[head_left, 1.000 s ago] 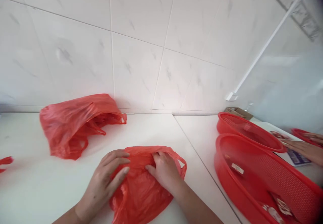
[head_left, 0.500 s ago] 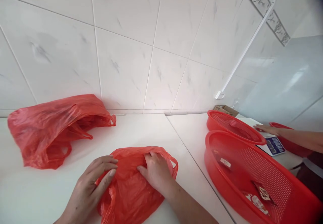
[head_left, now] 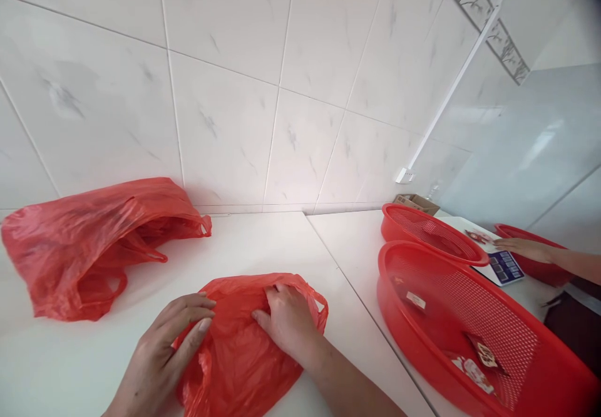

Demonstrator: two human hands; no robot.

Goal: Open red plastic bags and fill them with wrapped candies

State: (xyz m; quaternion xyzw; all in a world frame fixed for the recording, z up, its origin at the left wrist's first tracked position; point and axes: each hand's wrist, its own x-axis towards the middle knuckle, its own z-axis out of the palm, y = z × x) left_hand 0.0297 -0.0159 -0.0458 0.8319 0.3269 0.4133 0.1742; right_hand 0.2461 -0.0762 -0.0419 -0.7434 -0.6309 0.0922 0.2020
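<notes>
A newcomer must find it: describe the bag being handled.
Below the tiled wall is a white tabletop. Find the nearer red plastic bag; unlike the farther bag, it has the right hand on it and the left hand at its edge.

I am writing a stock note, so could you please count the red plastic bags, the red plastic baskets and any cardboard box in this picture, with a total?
Red thin-plastic bags with handles: 2
Red oval plastic baskets: 3
Small brown cardboard box: 1
Total: 6
</notes>
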